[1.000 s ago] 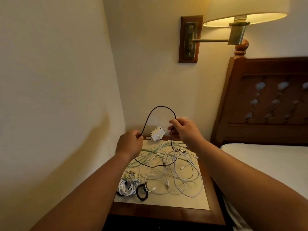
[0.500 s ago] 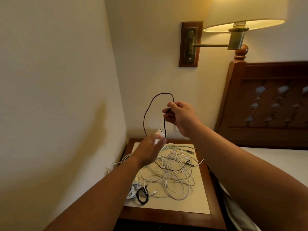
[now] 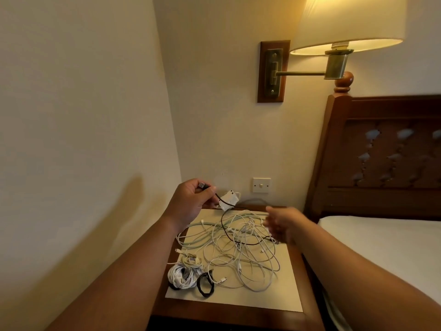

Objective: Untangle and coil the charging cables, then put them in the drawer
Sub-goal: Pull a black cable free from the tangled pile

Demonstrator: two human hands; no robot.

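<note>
My left hand (image 3: pixel 191 201) is raised over the nightstand's back left corner and pinches the plug end of a black cable (image 3: pixel 222 222). That cable drops from the hand and trails across a tangle of white cables (image 3: pixel 238 256) on a cream mat (image 3: pixel 284 295). My right hand (image 3: pixel 281 223) is blurred, low over the tangle's right side, fingers loosely spread, holding nothing I can make out. A coiled white cable (image 3: pixel 181 275) and a small coiled black cable (image 3: pixel 205 284) lie at the mat's front left. The drawer is out of sight.
A white charger block (image 3: pixel 229 199) sits at the back of the wooden nightstand (image 3: pixel 307 278). Behind it is a wall switch (image 3: pixel 261 185). A lit wall lamp (image 3: pixel 346 22) hangs above. The headboard (image 3: pixel 381 163) and mattress (image 3: pixel 386 247) close the right side, and a wall the left.
My right hand has let go of the raised black loop and dropped to the tangle. My left hand has risen and now holds the black cable's plug end. The camera tilted up slightly.
</note>
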